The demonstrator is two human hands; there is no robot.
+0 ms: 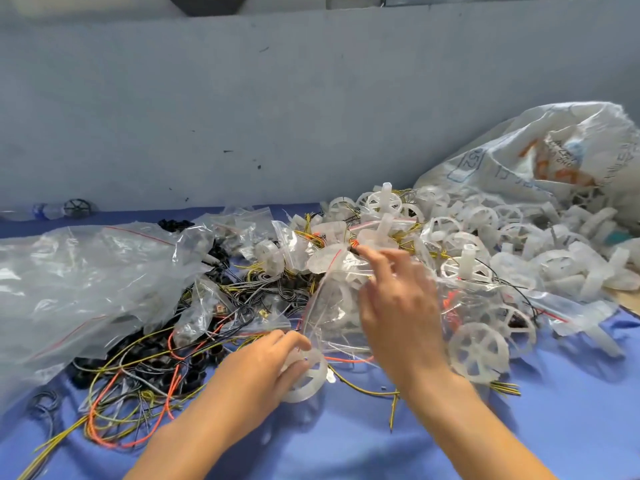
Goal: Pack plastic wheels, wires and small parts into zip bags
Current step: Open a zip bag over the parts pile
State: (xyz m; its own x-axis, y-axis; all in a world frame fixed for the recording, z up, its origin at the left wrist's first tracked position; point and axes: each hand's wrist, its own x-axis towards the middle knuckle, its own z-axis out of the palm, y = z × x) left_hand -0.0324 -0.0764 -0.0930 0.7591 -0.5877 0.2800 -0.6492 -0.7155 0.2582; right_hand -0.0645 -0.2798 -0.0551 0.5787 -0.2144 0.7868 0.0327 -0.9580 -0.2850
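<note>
While motion blurs both hands, left hand gripping a plastic wheel, right hand splayed over a zip bag.

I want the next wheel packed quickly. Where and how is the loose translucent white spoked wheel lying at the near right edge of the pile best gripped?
Pinch the translucent white spoked wheel by its outer rim on the near side, coming from the bare blue cloth in front. It lies tilted, face toward the camera, with its near rim exposed, while bags and other wheels crowd its far side. This is a judgement.
</note>
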